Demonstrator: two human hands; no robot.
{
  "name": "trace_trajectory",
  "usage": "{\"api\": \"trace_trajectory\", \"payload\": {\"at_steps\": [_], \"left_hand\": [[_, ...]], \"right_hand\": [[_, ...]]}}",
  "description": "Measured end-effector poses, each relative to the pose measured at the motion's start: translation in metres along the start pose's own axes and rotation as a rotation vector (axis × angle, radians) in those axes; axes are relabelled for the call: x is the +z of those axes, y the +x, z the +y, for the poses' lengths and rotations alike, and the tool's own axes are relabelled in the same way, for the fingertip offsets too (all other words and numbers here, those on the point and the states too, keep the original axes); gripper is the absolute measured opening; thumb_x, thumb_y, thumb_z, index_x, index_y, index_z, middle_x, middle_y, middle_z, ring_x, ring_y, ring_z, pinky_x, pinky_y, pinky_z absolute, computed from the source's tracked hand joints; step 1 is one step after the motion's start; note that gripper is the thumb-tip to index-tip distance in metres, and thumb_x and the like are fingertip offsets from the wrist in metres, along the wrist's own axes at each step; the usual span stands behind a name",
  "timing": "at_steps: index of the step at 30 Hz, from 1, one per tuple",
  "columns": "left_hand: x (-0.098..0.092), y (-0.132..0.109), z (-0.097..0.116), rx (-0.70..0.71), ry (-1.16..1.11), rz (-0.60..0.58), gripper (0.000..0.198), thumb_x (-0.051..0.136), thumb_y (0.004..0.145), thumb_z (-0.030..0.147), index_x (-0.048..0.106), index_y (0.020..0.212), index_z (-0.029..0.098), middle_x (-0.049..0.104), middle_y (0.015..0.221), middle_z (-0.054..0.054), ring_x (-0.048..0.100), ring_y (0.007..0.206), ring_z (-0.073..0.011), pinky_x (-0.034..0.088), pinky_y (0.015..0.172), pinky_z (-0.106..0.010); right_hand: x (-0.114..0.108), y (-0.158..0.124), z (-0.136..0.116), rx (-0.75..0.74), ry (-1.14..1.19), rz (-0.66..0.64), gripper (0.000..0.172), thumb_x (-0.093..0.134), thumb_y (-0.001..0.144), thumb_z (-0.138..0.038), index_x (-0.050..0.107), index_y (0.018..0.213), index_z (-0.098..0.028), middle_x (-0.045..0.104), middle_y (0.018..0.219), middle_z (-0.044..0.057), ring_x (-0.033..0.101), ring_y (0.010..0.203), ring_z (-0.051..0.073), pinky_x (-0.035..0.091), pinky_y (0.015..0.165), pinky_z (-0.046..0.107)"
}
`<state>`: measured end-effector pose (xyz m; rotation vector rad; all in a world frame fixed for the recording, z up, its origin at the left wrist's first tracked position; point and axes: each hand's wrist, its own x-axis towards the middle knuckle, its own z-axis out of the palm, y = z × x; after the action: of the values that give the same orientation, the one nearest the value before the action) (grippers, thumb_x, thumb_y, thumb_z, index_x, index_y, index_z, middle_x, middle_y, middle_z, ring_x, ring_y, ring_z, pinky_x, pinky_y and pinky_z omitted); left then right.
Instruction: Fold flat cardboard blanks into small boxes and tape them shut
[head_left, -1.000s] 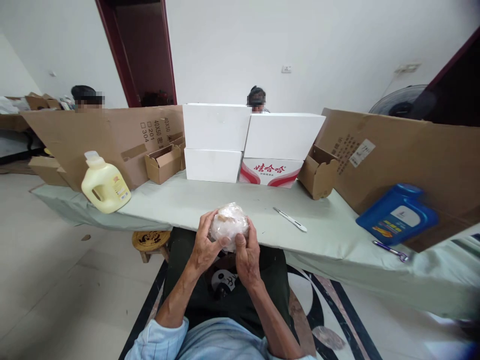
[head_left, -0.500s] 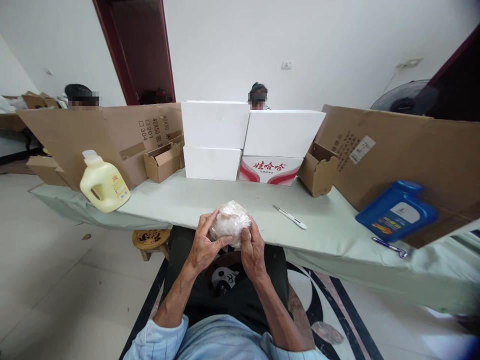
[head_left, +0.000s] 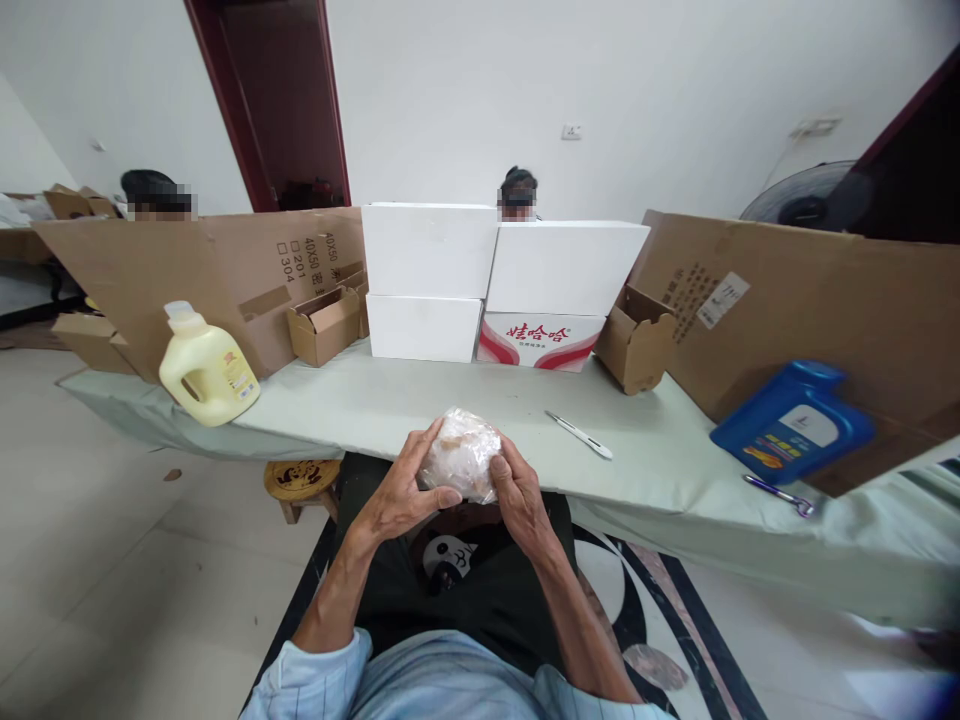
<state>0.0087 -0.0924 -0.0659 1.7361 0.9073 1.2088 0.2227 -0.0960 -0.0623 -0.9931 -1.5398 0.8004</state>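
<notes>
Pale green cloth [head_left: 322,405] covers the long table in front of you, easily the biggest thing around. Next size down, you've got two big cardboard panels, one angled on your left [head_left: 187,265] and one on your right [head_left: 862,320]. Between them are the stacked white boxes [head_left: 431,250], with a red-printed one [head_left: 541,342] at the lower right. Blue jug [head_left: 795,420] leans over on your right, pale yellow jug [head_left: 225,372] tilts on your left. Small brown cartons [head_left: 324,328] flank the stack too.

Now your hands: left [head_left: 401,495] and right [head_left: 521,490] are both curved around the same thing, gripping it from opposite sides. That's the clear plastic-wrapped bundle [head_left: 463,455], whitish with a bit of tan, right at the table's near edge. It sits between your hands, touching both, out toward the fingers rather than deep in your palms. Your left thumb runs along its near lower side, your right thumb presses its right side. Can't tell if it's touching the cloth underneath.

Smallest stuff: a slim white knife-like tool [head_left: 579,435] lies right of your right hand, apart from it, and a purple-handled tool [head_left: 780,494] lies just in front of the blue jug.
</notes>
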Motion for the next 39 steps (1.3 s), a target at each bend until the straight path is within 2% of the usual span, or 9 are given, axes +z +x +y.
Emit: {"api": "trace_trajectory", "payload": {"at_steps": [6, 11, 16, 21, 25, 28, 30, 36, 39], "left_hand": [[-0.015, 0.006, 0.006, -0.009, -0.174, 0.002, 0.114, 0.088, 0.066, 0.076, 0.051, 0.159, 0.022, 0.049, 0.162, -0.016, 0.045, 0.151, -0.0413, 0.038, 0.127, -0.049], [-0.006, 0.006, 0.006, -0.009, -0.161, 0.177, 0.096, 0.094, 0.065, 0.062, 0.064, 0.145, 0.018, 0.061, 0.150, -0.015, 0.055, 0.142, -0.0388, 0.041, 0.124, -0.046], [0.010, 0.006, 0.006, 0.071, -0.105, 0.317, 0.079, 0.092, 0.070, 0.052, 0.068, 0.137, 0.019, 0.067, 0.140, -0.011, 0.061, 0.133, -0.0326, 0.049, 0.116, -0.040], [0.024, 0.003, -0.001, 0.052, -0.107, 0.414, 0.070, 0.089, 0.073, 0.050, 0.070, 0.132, 0.020, 0.070, 0.133, -0.009, 0.066, 0.123, -0.0289, 0.054, 0.106, -0.036], [0.026, 0.005, -0.008, 0.061, -0.081, 0.453, 0.070, 0.089, 0.073, 0.052, 0.070, 0.132, 0.021, 0.067, 0.137, -0.009, 0.063, 0.128, -0.0302, 0.051, 0.111, -0.038], [0.027, 0.008, -0.015, 0.060, -0.059, 0.449, 0.075, 0.090, 0.070, 0.060, 0.070, 0.131, 0.021, 0.067, 0.136, -0.010, 0.062, 0.130, -0.0323, 0.050, 0.113, -0.041], [0.028, 0.012, -0.022, 0.023, -0.069, 0.418, 0.081, 0.088, 0.070, 0.068, 0.069, 0.132, 0.021, 0.067, 0.136, -0.011, 0.062, 0.130, -0.0336, 0.050, 0.113, -0.042], [0.029, 0.038, -0.051, -0.029, -0.117, 0.231, 0.098, 0.072, 0.083, 0.079, 0.045, 0.159, 0.024, 0.046, 0.165, -0.014, 0.043, 0.154, -0.0367, 0.042, 0.124, -0.044], [0.018, 0.057, -0.071, -0.076, -0.031, 0.234, 0.089, 0.070, 0.089, 0.071, 0.043, 0.160, 0.025, 0.046, 0.164, -0.017, 0.057, 0.140, -0.0351, 0.055, 0.107, -0.045]], "right_hand": [[-0.007, 0.000, -0.008, 0.008, 0.001, -0.186, 0.067, 0.050, 0.102, -0.067, 0.060, 0.151, -0.022, 0.067, 0.143, 0.011, 0.062, 0.129, 0.030, 0.050, 0.110, 0.041], [-0.006, -0.003, -0.007, 0.016, -0.113, -0.131, 0.077, 0.037, 0.106, -0.068, 0.041, 0.165, -0.018, 0.072, 0.126, 0.012, 0.070, 0.103, 0.025, 0.058, 0.094, 0.040], [0.014, -0.015, -0.004, -0.109, -0.295, -0.067, 0.074, 0.046, 0.105, -0.065, 0.041, 0.162, -0.019, 0.053, 0.158, 0.016, 0.052, 0.144, 0.032, 0.043, 0.121, 0.049], [0.025, -0.014, 0.000, -0.117, -0.360, -0.066, 0.066, 0.036, 0.109, -0.060, 0.040, 0.162, -0.020, 0.054, 0.157, 0.016, 0.054, 0.143, 0.031, 0.045, 0.120, 0.049], [0.019, -0.009, 0.004, -0.080, -0.324, -0.155, 0.069, 0.037, 0.109, -0.059, 0.030, 0.167, -0.022, 0.045, 0.165, 0.015, 0.045, 0.152, 0.031, 0.040, 0.125, 0.051], [0.012, -0.007, 0.006, -0.015, -0.291, -0.263, 0.086, 0.053, 0.103, -0.062, 0.018, 0.171, -0.022, 0.035, 0.172, 0.016, 0.040, 0.155, 0.035, 0.037, 0.126, 0.054], [0.009, -0.004, 0.008, 0.015, -0.249, -0.285, 0.092, 0.061, 0.099, -0.060, 0.019, 0.170, -0.020, 0.037, 0.170, 0.017, 0.043, 0.152, 0.036, 0.038, 0.124, 0.054], [-0.001, 0.017, 0.031, 0.068, -0.149, -0.194, 0.085, 0.070, 0.093, -0.051, 0.033, 0.163, -0.018, 0.050, 0.160, 0.016, 0.050, 0.145, 0.033, 0.041, 0.122, 0.048], [-0.014, 0.040, 0.060, 0.091, -0.148, -0.094, 0.087, 0.073, 0.090, -0.052, 0.036, 0.161, -0.020, 0.052, 0.159, 0.015, 0.051, 0.145, 0.033, 0.041, 0.122, 0.048]]}}
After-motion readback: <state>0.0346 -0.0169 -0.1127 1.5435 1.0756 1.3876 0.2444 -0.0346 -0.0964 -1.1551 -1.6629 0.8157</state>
